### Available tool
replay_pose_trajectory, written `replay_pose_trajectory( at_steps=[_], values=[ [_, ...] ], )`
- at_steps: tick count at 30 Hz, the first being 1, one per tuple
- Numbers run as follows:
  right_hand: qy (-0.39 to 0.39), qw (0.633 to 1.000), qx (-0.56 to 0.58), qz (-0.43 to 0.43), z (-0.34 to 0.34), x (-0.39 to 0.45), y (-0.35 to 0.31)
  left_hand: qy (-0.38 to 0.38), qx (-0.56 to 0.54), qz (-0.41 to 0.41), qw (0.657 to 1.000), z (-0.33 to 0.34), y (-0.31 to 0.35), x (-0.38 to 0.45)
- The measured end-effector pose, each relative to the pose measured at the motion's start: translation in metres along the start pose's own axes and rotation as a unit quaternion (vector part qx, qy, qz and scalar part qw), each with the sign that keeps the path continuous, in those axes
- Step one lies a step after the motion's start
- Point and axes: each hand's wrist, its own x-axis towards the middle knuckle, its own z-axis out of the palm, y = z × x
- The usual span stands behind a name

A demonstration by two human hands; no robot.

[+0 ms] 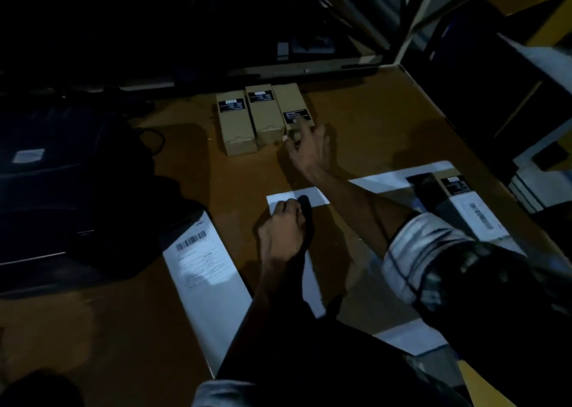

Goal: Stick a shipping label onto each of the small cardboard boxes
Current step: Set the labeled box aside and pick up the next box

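1. Three small cardboard boxes stand side by side, touching, at the far side of the brown table (371, 128): the left box (236, 125), the middle box (264, 114) and the right box (292, 106). Each carries a small black sticker on its top face.
2. The right hand (309, 146) reaches across to the near end of the right box, fingers spread and touching it; it is too blurred to tell whether they grip the box.
3. The left hand (283, 230) presses down on a white label sheet (312, 196) lying flat near the table's middle, fingers curled onto the paper, with a dark object under the hand that is too dim to identify.
4. A long white package with a barcode label (198, 258) lies to the left of that hand.
5. Another labelled box (464, 202) rests on white sheets at the right edge, behind the rolled-up sleeve (424, 245).
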Motion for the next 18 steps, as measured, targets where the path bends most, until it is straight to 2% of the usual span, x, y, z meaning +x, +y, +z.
replay_pose_trajectory(
  at_steps=[5, 11, 13, 18],
  values=[
    [0.011, 0.999, -0.053, -0.005, 0.005, 0.023, 0.004, -0.013, -0.005, -0.013, 1.000, 0.002, 0.001, 0.002],
    [0.014, 0.999, -0.019, -0.038, 0.000, 0.027, 0.008, -0.011, -0.013, -0.015, 1.000, 0.005, 0.000, 0.002],
    [0.028, 0.999, 0.016, -0.029, -0.004, 0.020, 0.010, -0.011, -0.012, -0.014, 1.000, 0.004, -0.001, 0.002],
    [0.081, 0.978, 0.188, 0.029, -0.031, -0.025, 0.016, -0.004, -0.013, 0.002, 1.000, 0.000, -0.001, 0.001]
  ],
)
